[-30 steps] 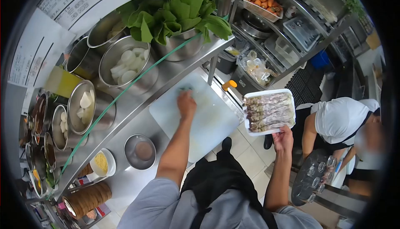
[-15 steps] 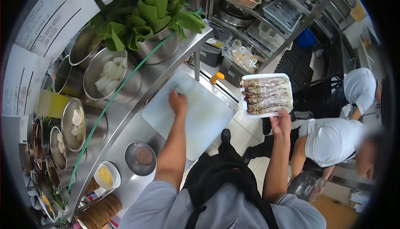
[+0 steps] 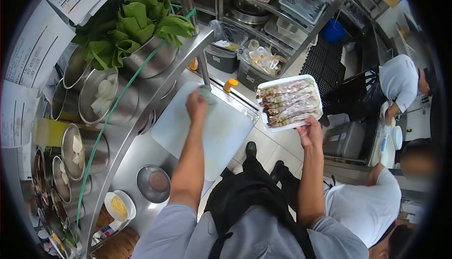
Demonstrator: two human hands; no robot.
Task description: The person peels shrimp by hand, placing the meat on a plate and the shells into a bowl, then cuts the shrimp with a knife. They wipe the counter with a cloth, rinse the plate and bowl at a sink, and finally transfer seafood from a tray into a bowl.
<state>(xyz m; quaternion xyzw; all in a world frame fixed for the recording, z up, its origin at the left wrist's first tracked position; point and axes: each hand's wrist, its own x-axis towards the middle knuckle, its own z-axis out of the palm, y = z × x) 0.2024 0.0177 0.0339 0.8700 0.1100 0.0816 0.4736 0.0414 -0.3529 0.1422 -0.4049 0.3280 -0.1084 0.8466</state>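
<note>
My right hand (image 3: 310,132) grips the near corner of a white tray (image 3: 290,128), holding it up to the right of the cutting board. In the tray lies a row of pale, brownish-ended pieces that look like prawns (image 3: 291,101). At the far end of the white cutting board (image 3: 214,129), my left hand (image 3: 197,104) is closed on a crumpled greenish cloth (image 3: 205,94), partly hidden by the fingers and blurred.
A metal bowl (image 3: 153,183) and a white bowl of yellow shreds (image 3: 119,206) stand left of the board. Leafy greens (image 3: 141,21) and several metal containers fill the raised shelf. A yellow-capped bottle (image 3: 230,85) stands beyond the board. Two co-workers are at the right.
My left hand has moved the cloth slightly farther up the board. The tray in my right hand has shifted a little left and tilted. The nearer co-worker has moved, and the view has turned.
</note>
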